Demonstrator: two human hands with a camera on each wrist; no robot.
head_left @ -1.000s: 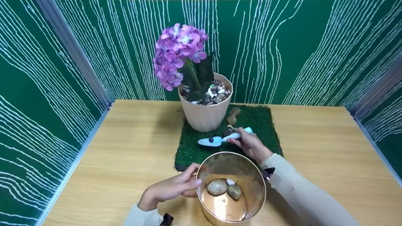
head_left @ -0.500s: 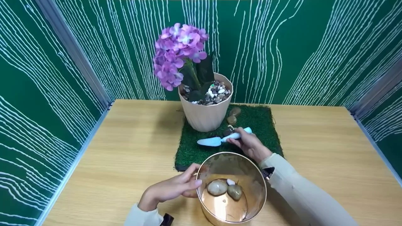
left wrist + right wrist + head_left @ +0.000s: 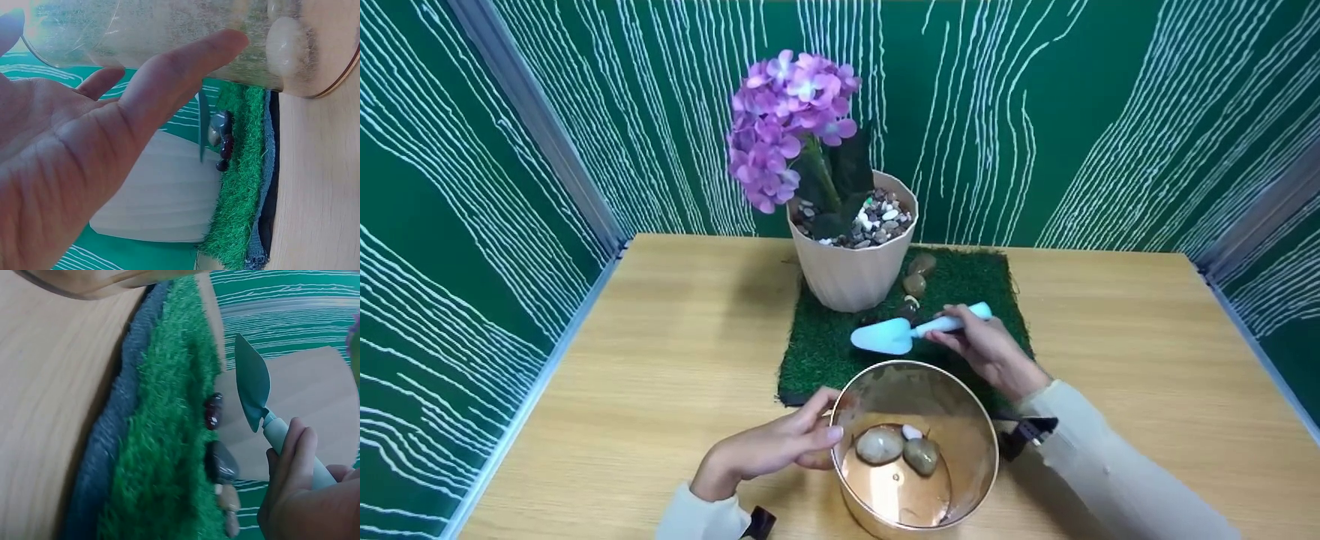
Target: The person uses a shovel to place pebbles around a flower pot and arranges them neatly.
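My right hand point(image 3: 986, 349) grips the handle of a light-blue garden trowel point(image 3: 883, 336) above the grass mat point(image 3: 960, 285); its blade carries nothing. In the right wrist view, dark red stones point(image 3: 212, 417) and a dark grey stone point(image 3: 223, 462) line the mat beside the pot, below the trowel. My left hand point(image 3: 776, 446) holds a clear amber tub point(image 3: 971, 450) by its left side, thumb at the rim. Inside the tub lie a pale stone point(image 3: 879, 446), a brown stone point(image 3: 921, 456) and a small white pebble point(image 3: 912, 432). The mouth of the tub faces up toward the head camera.
A cream pot point(image 3: 851, 277) with purple flowers point(image 3: 787, 120) and gravel stands on the mat's back left. Brown stones point(image 3: 915, 283) lie right of it. Green walls point(image 3: 960, 112) with white lines enclose the wooden table point(image 3: 675, 337) at the back and sides.
A small dark stone that was on the trowel blade has left it. My right hand and the trowel have since shifted right. The left hand and tub stay put.
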